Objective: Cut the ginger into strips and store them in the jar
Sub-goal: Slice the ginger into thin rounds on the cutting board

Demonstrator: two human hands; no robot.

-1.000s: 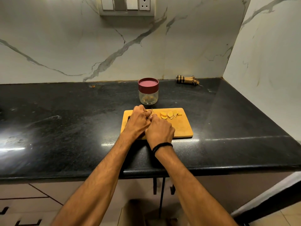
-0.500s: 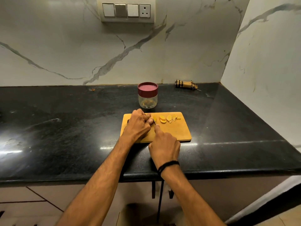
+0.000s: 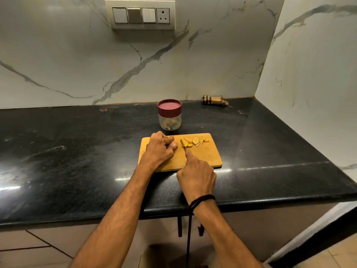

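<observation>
We see one wooden cutting board (image 3: pixel 204 159), one lidded jar (image 3: pixel 169 118) just behind it, and about six ginger slices (image 3: pixel 195 141) along its far edge. At its far left the left hand (image 3: pixel 159 149) curls over one ginger piece (image 3: pixel 175 141); at its near edge the right hand (image 3: pixel 196 175) grips one knife (image 3: pixel 183 143), forefinger along the blade.

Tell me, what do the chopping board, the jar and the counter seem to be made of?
Chopping board: probably wood or bamboo, matt honey-tan surface. Jar: see-through body, glass or clear plastic, I cannot tell which; its maroon lid looks plastic. Counter: polished dark stone, perhaps granite, speckled and throwing glossy reflections.
</observation>
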